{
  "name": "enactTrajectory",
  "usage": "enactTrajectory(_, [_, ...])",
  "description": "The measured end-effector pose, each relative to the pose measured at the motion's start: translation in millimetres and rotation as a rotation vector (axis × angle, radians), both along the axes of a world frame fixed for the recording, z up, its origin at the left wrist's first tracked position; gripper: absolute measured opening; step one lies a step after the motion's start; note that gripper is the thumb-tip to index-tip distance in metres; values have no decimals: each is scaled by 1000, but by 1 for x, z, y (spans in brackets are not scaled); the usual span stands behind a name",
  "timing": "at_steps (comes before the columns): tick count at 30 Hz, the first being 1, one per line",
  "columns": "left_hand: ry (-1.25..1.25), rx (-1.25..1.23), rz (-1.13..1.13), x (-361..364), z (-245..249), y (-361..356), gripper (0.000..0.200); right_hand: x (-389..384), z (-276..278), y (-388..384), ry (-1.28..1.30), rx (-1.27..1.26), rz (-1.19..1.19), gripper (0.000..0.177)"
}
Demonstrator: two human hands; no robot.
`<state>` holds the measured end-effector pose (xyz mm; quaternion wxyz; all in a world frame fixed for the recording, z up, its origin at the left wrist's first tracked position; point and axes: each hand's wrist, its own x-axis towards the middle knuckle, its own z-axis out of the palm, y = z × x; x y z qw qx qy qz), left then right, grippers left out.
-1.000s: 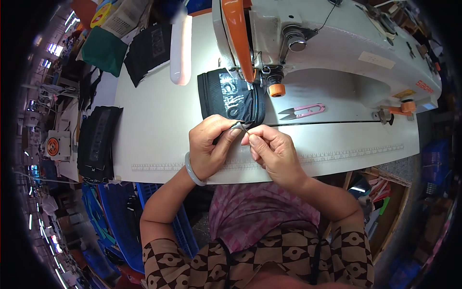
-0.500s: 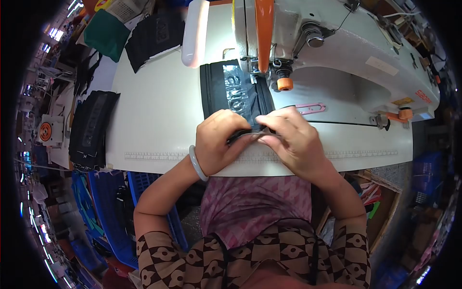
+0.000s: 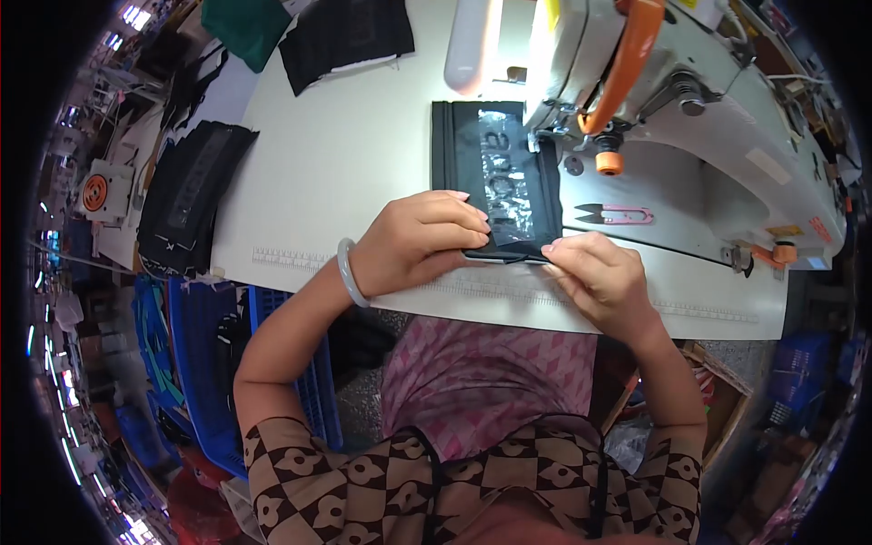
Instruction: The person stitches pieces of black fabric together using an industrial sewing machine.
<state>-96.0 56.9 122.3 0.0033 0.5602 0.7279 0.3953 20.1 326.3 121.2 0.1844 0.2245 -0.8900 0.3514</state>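
A black fabric panel [image 3: 504, 182] with a shiny clear lettered strip lies on the sewing table [image 3: 345, 154]. Its far right part is by the presser foot of the sewing machine [image 3: 581, 73]. My left hand [image 3: 418, 238] grips the panel's near left corner, fingers on top and the thumb lower down. At the near right corner, my right hand [image 3: 604, 277] pinches the edge between thumb and fingers. Between the hands the near edge runs fairly straight, slightly raised. Pink-handled thread snips [image 3: 627, 215] lie on the table beyond my right hand.
Stacked black panels [image 3: 191, 200] lie at the table's left edge, and more black pieces [image 3: 350, 41] at the back. A printed ruler [image 3: 699, 312] runs along the front edge. A white lamp [image 3: 472, 54] hangs beside the machine head. Blue crates [image 3: 204, 363] stand below left.
My hands have moved apart from the bunched near edge, which is now drawn out between them. The lettered strip shows more fully. The whole view has shifted and turned somewhat.
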Motion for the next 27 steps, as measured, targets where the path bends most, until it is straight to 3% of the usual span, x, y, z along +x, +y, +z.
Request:
enactTrajectory(2, [231, -79, -66, 0, -1, 0, 24, 5, -4, -3, 44, 86, 15, 22])
enactTrajectory(6, [262, -147, -57, 4, 9, -1, 23, 13, 4, 7, -56, 253, 58, 20])
enactTrajectory(9, [138, -206, -57, 6, 12, -1, 28, 23, 21, 38, -202, 238, -196, 22])
enactTrajectory(11, [71, -243, -60, 13, 17, 6, 30, 31, 5, 71, -188, 175, -488, 28])
enactTrajectory(12, [90, -316, -17, 18, 22, 15, 30, 37, 3, 85, -191, 179, -493, 28])
enactTrajectory(14, [130, -463, 68, 25, 27, 32, 29, 50, 2, 109, -145, 354, -719, 30])
enactTrajectory(19, [232, -544, -30, 26, 6, 38, 34, 79, -5, 144, -270, 369, -892, 30])
enactTrajectory(22, [349, -186, 12, 27, 2, 45, 34, 88, -16, 161, -106, 149, -932, 25])
enactTrajectory(27, [142, -233, -54, 27, 10, 52, 34, 88, -7, 154, -18, 158, -844, 18])
